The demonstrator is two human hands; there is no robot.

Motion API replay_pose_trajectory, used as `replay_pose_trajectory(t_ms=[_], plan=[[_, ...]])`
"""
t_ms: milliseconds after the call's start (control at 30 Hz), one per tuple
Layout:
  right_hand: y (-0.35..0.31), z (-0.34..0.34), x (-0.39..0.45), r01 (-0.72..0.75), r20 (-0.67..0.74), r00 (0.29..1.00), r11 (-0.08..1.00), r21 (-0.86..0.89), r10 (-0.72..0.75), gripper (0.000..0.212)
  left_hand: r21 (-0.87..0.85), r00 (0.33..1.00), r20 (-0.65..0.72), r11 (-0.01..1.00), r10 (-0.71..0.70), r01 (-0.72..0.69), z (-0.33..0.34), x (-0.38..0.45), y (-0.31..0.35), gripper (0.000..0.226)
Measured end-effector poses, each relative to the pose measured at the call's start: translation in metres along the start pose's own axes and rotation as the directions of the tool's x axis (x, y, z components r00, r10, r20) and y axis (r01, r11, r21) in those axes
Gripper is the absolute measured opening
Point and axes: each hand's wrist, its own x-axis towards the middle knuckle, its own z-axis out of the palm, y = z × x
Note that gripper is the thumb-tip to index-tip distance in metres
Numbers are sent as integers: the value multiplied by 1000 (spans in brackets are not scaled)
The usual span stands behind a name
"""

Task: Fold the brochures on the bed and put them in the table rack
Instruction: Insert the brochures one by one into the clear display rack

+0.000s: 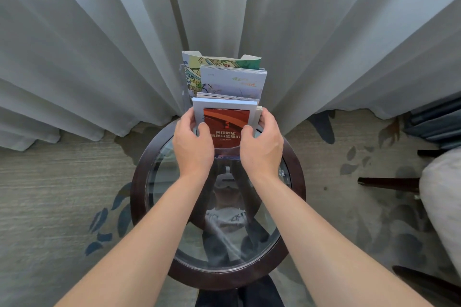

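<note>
Head view: curled fingers and thumbs of the left hand [193, 143] and right hand [262, 144] grip the side edges of a pale brochure stack [224, 109], red booklet [226, 127] in front. It stands upright, long axis vertical, in the clear rack [185, 87] on the round glass table [139, 182]. Both forearms reach straight forward.

Two hands, the left hand [193, 143] and the right hand [260, 146], grip one red brochure [225, 127] between their fingers. Beyond the fingertips stand three more brochure tiers in one clear rack [184, 87], on one round glass table [139, 182]; one curtain [99, 45] hangs behind
</note>
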Motion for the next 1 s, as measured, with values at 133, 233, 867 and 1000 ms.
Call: replay_pose_trajectory(t_ms=[133,233,867,1000], plan=[[-6,-3,2,-32,-19,999,999,24,32,47,25,999,38,1000,-11,10,-3,5,2,36],[-14,-1,5,-40,-11,999,999,26,41,49,51,994,78,996,-74,70,-2,13,11,31],[-24,-4,20,111,-36,991,944,-311,-128,50,732,943,326,612,71,-299,-20,58,68,27],[-26,-5,19,127,-22,990,946,-300,-140,50,716,941,333,634,60,-293,-20,59,71,27]])
